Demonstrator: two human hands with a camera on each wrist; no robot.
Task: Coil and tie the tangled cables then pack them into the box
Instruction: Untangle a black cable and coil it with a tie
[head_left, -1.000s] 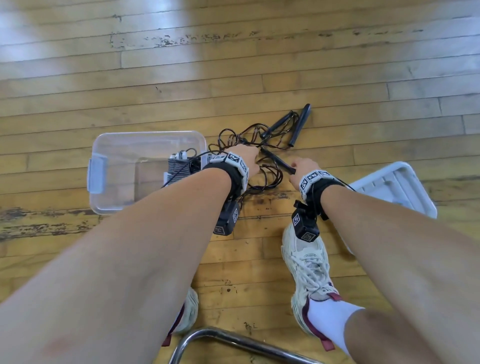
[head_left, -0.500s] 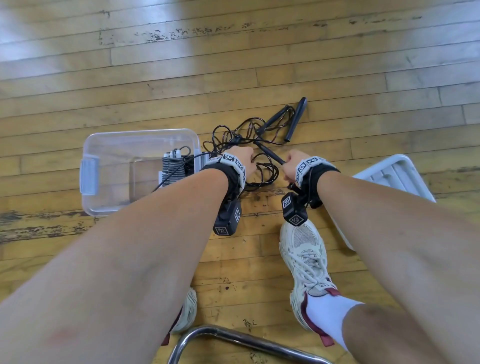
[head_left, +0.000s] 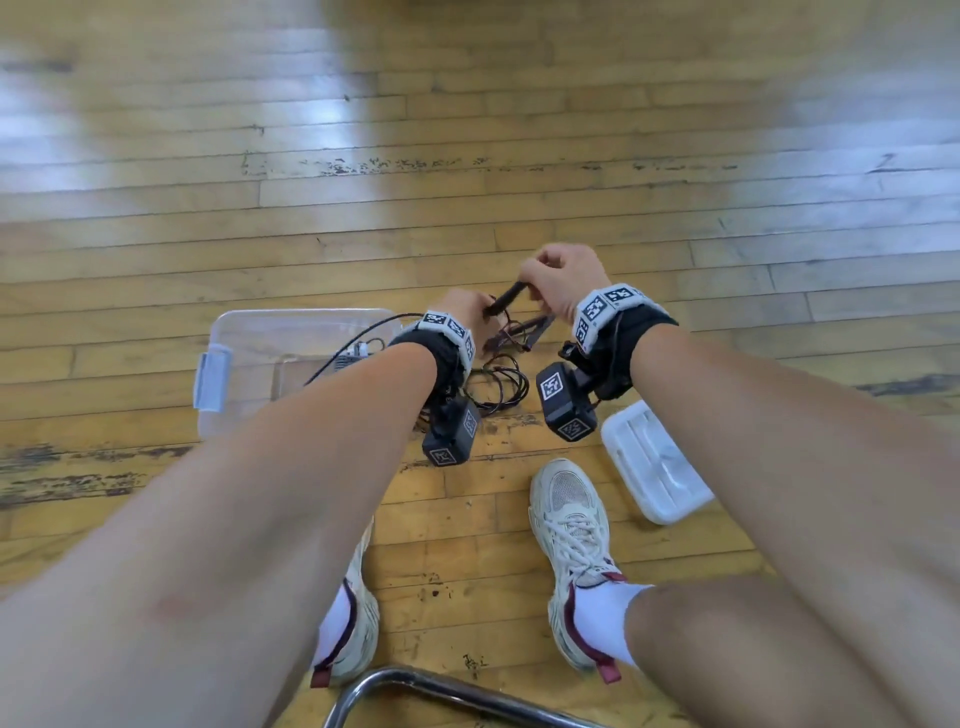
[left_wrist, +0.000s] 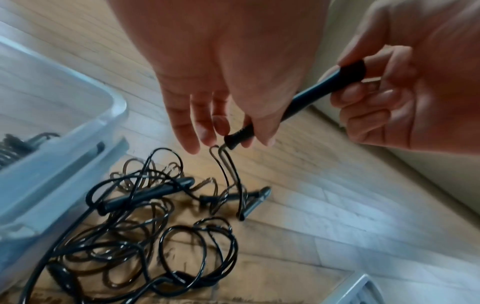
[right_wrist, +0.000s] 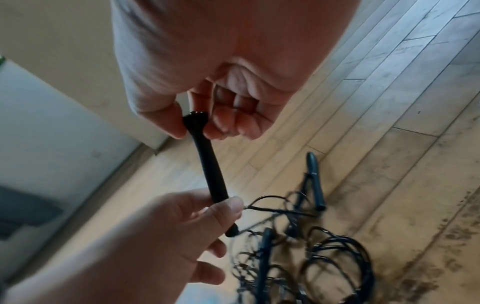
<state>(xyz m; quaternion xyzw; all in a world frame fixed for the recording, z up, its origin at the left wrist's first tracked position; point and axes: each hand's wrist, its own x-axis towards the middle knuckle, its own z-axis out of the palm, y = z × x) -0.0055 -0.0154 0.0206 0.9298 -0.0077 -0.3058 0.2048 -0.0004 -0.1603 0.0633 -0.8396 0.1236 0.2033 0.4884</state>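
A black handle (head_left: 506, 299) with a thin cable at its lower end is held up above the floor between both hands. My right hand (right_wrist: 197, 125) pinches the handle's (right_wrist: 207, 164) capped top end with thumb and fingers. My left hand (left_wrist: 228, 131) pinches the ribbed lower end of the handle (left_wrist: 306, 96), where the cable leaves it. Below, the tangled black cables (left_wrist: 155, 236) and other handles lie on the wooden floor. The clear plastic box (head_left: 228, 332) stands left of the tangle, with a coiled cable (head_left: 358, 353) inside.
The white box lid (head_left: 654, 462) lies on the floor at the right. My two shoes (head_left: 571, 519) stand close in front of the tangle. A chrome chair tube (head_left: 441, 686) curves along the bottom edge.
Both hands have risen from the tangle on the floor, lifting one black handle. The right hand now holds its top end, the left its lower end.
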